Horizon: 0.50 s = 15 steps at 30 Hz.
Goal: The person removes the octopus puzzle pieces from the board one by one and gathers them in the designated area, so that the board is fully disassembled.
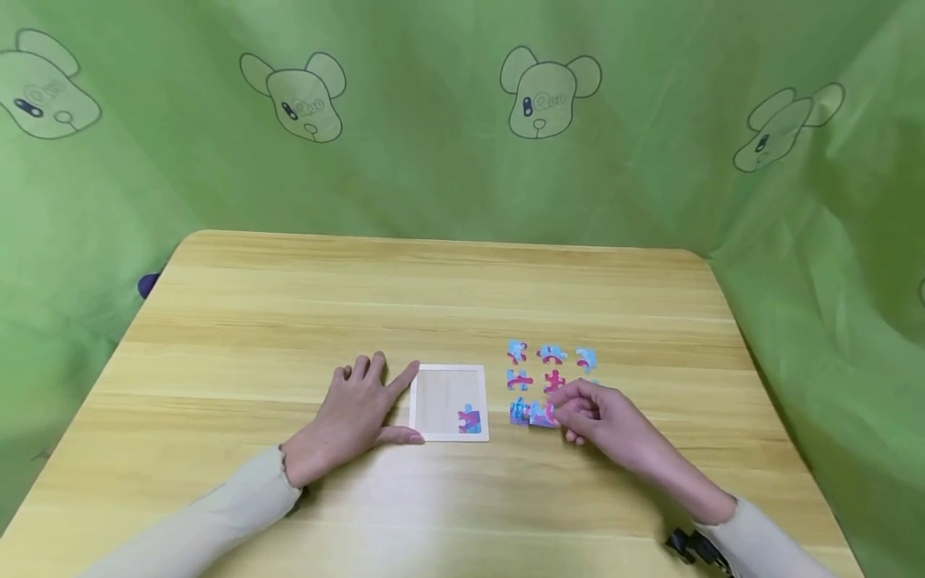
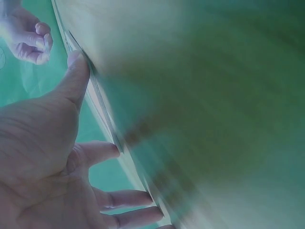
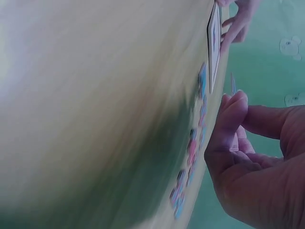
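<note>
My left hand point(image 1: 352, 413) lies spread at the left side of a white-rimmed puzzle tray point(image 1: 486, 393). Its thumb touches the tray's lower left corner and the index finger its upper left corner. One purple and blue jigsaw piece point(image 1: 470, 422) sits in the tray's lower right corner. To the right, my right hand point(image 1: 605, 419) pinches another jigsaw piece point(image 1: 539, 415) between thumb and curled fingers, above the loose pieces. In the right wrist view this held piece point(image 3: 233, 83) shows only as a thin edge beyond the fingertips.
Several loose jigsaw pieces point(image 1: 554, 380) in pink, blue and purple lie in rows right of the tray, some partly behind the right hand. The wooden table point(image 1: 361, 297) has rounded far corners. Green cloth point(image 1: 433, 160) with printed animal heads hangs behind and beside it.
</note>
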Tool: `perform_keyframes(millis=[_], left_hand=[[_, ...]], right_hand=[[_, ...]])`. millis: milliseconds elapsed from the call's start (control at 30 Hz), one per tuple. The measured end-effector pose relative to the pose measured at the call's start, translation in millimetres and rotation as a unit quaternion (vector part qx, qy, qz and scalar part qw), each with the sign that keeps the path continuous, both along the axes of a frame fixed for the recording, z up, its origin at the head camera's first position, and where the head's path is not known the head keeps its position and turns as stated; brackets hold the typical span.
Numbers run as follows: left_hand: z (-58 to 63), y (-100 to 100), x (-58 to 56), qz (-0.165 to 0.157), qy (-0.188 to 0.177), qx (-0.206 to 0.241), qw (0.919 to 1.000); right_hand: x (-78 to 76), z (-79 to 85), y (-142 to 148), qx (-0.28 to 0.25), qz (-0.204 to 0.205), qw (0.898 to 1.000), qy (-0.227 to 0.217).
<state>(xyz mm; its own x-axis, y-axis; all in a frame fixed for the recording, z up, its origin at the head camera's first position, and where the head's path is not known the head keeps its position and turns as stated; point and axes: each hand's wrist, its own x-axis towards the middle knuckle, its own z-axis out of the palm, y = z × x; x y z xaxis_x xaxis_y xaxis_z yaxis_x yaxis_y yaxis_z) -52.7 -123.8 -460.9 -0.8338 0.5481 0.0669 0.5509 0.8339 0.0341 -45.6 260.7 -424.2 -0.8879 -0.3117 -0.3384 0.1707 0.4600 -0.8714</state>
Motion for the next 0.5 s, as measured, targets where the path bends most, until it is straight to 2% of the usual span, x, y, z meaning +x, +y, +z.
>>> perform_keyframes(millis=[333,500], left_hand=[[1.5,1.1,0.6,-0.003,-0.006,-0.004,1.0],[3.1,-0.2,-0.3,-0.005,0.011,-0.007,0.9999]], right_hand=[[-2.9,-8.3,21.9,0.007,0.006,0.999,-0.031],[-8.4,-11.6,24.1,0.001,0.01,0.999,-0.032]])
